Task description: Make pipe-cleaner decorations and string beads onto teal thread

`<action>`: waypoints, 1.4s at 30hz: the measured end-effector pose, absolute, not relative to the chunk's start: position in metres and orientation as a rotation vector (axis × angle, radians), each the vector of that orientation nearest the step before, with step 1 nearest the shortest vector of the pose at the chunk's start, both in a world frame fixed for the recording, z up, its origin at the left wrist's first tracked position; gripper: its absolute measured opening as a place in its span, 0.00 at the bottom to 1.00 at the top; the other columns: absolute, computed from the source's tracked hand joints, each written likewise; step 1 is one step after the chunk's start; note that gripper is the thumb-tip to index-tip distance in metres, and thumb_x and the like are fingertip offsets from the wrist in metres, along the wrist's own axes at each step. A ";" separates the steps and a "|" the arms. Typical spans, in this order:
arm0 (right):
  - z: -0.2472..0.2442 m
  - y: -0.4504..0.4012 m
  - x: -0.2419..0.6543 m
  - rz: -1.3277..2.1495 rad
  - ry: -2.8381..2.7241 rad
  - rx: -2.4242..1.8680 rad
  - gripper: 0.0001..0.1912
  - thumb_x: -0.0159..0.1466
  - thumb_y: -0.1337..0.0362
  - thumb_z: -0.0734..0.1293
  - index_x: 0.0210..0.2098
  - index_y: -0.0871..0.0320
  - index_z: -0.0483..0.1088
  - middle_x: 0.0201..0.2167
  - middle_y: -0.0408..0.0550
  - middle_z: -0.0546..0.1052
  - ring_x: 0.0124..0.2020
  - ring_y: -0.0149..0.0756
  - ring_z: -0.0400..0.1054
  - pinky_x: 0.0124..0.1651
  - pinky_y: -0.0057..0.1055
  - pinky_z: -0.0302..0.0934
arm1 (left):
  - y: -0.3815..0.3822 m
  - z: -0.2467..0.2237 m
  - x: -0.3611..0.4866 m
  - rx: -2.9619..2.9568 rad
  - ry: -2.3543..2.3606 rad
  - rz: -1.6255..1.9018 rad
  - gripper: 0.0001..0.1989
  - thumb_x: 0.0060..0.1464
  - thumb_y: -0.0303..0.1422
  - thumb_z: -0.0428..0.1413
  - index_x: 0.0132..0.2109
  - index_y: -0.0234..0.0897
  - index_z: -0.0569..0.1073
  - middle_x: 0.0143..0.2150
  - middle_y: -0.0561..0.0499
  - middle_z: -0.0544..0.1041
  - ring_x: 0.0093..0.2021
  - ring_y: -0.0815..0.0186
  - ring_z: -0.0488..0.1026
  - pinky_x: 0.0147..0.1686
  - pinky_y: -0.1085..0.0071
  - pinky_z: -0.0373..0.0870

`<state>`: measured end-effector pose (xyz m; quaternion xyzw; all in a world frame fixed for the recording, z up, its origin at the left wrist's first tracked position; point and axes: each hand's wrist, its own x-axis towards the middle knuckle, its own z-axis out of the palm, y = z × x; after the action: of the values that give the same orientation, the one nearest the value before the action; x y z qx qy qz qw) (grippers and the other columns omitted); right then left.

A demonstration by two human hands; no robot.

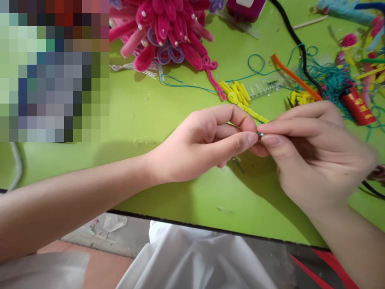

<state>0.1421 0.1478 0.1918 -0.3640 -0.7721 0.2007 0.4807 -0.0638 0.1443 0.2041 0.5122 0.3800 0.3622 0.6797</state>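
My left hand (210,140) and my right hand (313,148) meet tip to tip above the green table. Between their pinched fingertips is a tiny shiny piece (261,135), mostly covered, so I cannot tell its kind. A short end of teal thread (238,165) hangs out below my left fingers. Just behind the hands lie a strip of yellow pieces (251,112) and a bundle of short yellow pieces (240,93). A bent orange pipe cleaner (296,77) lies behind my right hand.
A pink pipe-cleaner flower (168,32) with pearl beads stands at the back. Tangled teal thread (327,72), a red tube (357,105) and a black cord (296,38) lie to the right. A purple box (245,9) sits behind. The table's dark front edge (168,220) runs before my lap.
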 end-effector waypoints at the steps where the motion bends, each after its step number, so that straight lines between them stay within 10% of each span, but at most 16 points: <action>1: 0.192 0.147 0.142 0.482 -1.888 -0.894 0.08 0.67 0.72 0.75 0.43 0.53 0.83 0.36 0.45 0.77 0.40 0.29 0.72 0.41 0.32 0.68 | 0.144 0.204 -0.064 1.157 0.859 0.815 0.19 0.62 0.50 0.65 0.41 0.38 0.75 0.21 0.58 0.73 0.19 0.75 0.66 0.19 0.77 0.64; 42: 0.206 0.155 0.128 0.554 -1.986 -0.870 0.11 0.65 0.57 0.78 0.48 0.43 0.82 0.43 0.49 0.80 0.46 0.47 0.78 0.45 0.47 0.77 | 0.143 0.202 -0.068 1.096 0.827 0.781 0.12 0.63 0.43 0.66 0.43 0.39 0.80 0.36 0.49 0.87 0.28 0.70 0.77 0.21 0.75 0.66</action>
<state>0.1284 0.1545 0.2062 -0.3497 -0.7983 0.2227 0.4368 -0.0684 0.1431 0.2021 0.4927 0.3718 0.3510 0.7041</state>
